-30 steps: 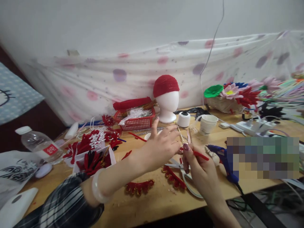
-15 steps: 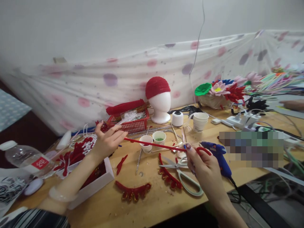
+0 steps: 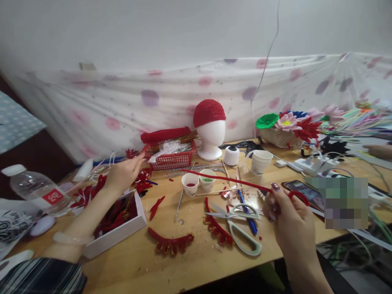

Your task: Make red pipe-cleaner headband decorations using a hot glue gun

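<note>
My right hand [image 3: 290,214] pinches a thin red fuzzy pipe cleaner [image 3: 226,178] between thumb and fingers. Its long end stretches left over the table above two paper cups, and its other end curls behind the hand. My left hand [image 3: 122,173] reaches towards the left end of a red plastic basket [image 3: 171,161], fingers stretched out; I see nothing held in it. Below my right hand's left side lie green-handled scissors [image 3: 243,241] with blades parted. Two red scalloped pieces with gold edging, one curved [image 3: 171,243] and one slanted [image 3: 218,228], rest nearby.
A white foam head [image 3: 211,139] in a red cap stands behind the paper cup of green beads [image 3: 207,181]. At left are a white box [image 3: 119,234] and bottle [image 3: 36,190]; at right, a phone [image 3: 304,194], power strips and felt flowers. Another person's hand [image 3: 378,152] shows far right.
My left hand has let go of the pipe cleaner and moved left towards the basket. My right hand has moved right with it. The blue glue gun is no longer visible.
</note>
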Available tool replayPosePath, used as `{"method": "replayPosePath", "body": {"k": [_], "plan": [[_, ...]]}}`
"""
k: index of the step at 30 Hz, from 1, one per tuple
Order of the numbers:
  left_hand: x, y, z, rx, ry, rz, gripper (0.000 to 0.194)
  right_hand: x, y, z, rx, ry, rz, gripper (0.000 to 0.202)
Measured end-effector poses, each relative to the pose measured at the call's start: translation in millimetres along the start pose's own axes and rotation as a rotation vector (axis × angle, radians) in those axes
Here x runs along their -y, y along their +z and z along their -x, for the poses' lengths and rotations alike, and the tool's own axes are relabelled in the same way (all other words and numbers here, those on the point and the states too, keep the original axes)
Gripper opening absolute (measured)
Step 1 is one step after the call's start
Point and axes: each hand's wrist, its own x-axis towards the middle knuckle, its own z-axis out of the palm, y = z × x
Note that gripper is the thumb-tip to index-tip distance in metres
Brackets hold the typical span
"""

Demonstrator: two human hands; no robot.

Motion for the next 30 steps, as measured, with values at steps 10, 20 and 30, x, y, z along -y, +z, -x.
{"method": "replayPosePath", "body": {"k": [10,20,30], "plan": [[-75,-25.9,2,-0.038,0.088,0.125,0.047,10,10,5,-0.011,0.074,-0.057,0.049],[-128,-22.4,36,0.15,0.325,0.302,0.025,2,18,14,0.151,0.086,-0.007,0.047],[-112,-48.8,63,0.375,0.267,0.442,0.027,-6,32,19,0.357,0.195,0.037,0.024]]}}
